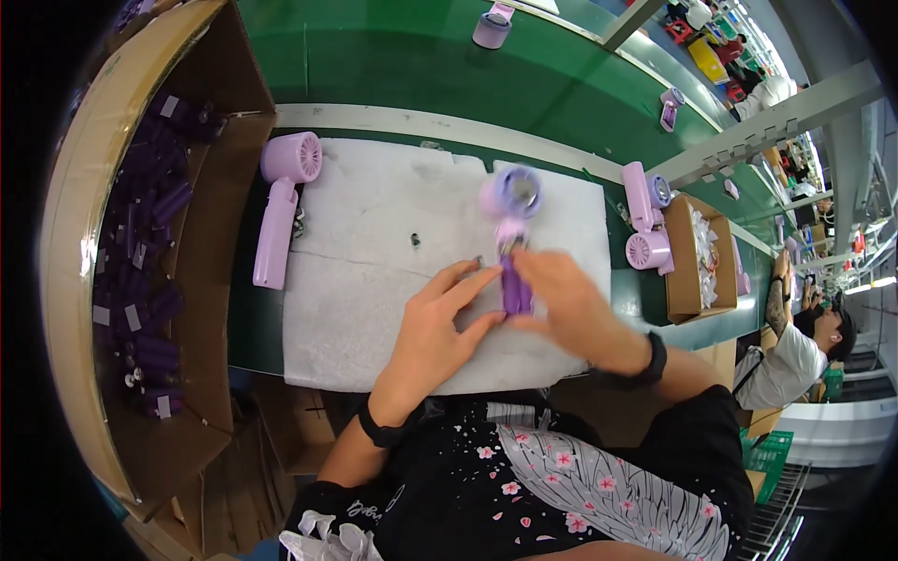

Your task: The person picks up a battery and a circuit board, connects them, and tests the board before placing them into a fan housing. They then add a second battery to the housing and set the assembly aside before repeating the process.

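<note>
A lilac handheld fan (514, 194) lies on the white foam mat (365, 201), its round head pointing away from me. Its handle seems uncovered, with dark purple cylinders (516, 288), apparently batteries, lying along it. My left hand (435, 323) is closed on the handle's left side, index finger near its upper part and thumb by the lower end. My right hand (575, 304) is over the handle's right side, fingers bent toward the purple cylinders. Motion blurs it, so its grip is unclear.
A tall cardboard box (201, 309) of purple cylinders stands at left. One lilac fan (276, 220) lies beside the mat; more fans (645, 220) are at right near a small carton (687, 266) of parts. A green conveyor (393, 65) runs behind. A co-worker (795, 355) sits far right.
</note>
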Demonstrator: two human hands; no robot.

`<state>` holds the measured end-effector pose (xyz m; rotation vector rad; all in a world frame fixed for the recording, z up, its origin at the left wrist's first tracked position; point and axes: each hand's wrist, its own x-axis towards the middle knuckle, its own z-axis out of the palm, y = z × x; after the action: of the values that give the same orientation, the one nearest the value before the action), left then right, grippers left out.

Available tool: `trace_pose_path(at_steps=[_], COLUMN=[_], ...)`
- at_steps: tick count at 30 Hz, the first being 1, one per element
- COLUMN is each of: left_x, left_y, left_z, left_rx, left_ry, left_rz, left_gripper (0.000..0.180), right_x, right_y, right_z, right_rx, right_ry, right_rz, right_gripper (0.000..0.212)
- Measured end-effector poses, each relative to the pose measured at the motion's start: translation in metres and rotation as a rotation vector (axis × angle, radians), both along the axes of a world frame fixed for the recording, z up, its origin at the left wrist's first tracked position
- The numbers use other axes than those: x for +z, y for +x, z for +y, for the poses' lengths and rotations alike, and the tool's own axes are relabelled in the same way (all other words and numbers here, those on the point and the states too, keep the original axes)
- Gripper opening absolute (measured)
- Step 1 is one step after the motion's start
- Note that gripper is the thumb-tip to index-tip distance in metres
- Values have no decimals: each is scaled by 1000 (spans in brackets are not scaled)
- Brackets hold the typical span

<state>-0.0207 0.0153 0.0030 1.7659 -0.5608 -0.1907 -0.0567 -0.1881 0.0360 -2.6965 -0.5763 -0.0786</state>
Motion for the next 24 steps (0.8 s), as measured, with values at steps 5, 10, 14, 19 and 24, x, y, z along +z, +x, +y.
trace_pose_path(at_steps=[5, 10, 14, 19, 24], left_x=[-9, -13, -11, -16, -13], left_y=[-1, 1, 0, -7, -5], left_z=[7, -6, 0, -2, -15], left_rx=[-12, -41, -50, -47, -87], left_ry=[-17, -63, -99, -146, -228], left_rz=[-80, -70, -85, -5, -3], left_gripper=[41, 36, 33, 27, 23], right_x=[4, 3, 4, -11, -19], right_y=[112, 183, 272, 370, 420], right_z=[-43, -79, -82, -95, -149], right_rx=[-583, -530, -524, -639, -657], right_ry=[-209, -307, -269, -124, -37], right_rz=[3, -292, -101, 235, 218], right_gripper=[67, 71, 77, 88, 77])
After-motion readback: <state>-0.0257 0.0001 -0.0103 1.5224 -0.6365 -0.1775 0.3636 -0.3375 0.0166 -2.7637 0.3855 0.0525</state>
